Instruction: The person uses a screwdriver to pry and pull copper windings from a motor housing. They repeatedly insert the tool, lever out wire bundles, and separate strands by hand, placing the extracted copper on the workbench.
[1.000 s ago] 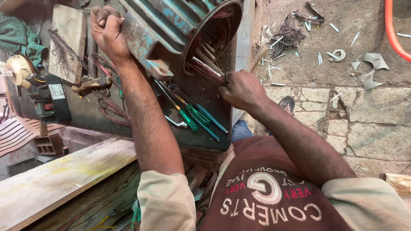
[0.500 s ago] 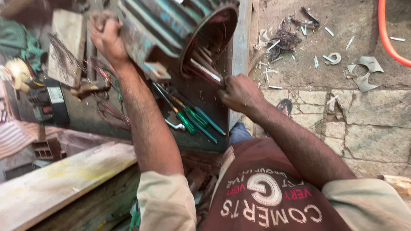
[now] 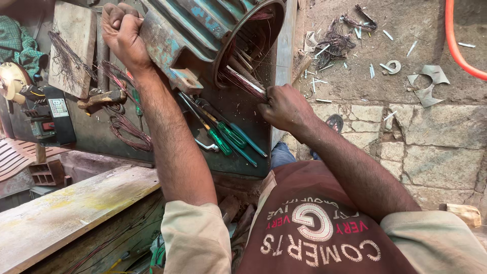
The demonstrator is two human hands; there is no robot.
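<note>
Head view: left hand [image 3: 120, 31] is fisted on the far-left rim of the motor [image 3: 203, 35]; right hand [image 3: 285, 107] pinches copper windings [image 3: 242, 81] at its open near end. Many coils remain inside; pulled wire [image 3: 124, 129] and screwdrivers [image 3: 225, 134] lie on the worktop [image 3: 101, 137].

A dark metal workbench [image 3: 238, 157] carries everything here. A teal motor housing [image 3: 203, 35] rests tilted on it, its open end facing the bench edge. Just below lie several green-handled screwdrivers [image 3: 225, 137], side by side, near a metal wrench [image 3: 205, 145]. To the left sit loops of reddish copper wire [image 3: 127, 129], a hammer [image 3: 101, 97] and a wooden board [image 3: 73, 45] with loose wire strands on it. Beyond the bench, the dirt floor [image 3: 406, 56] holds wire scraps [image 3: 335, 43], white slivers and grey sheet offcuts [image 3: 428, 83].
</note>
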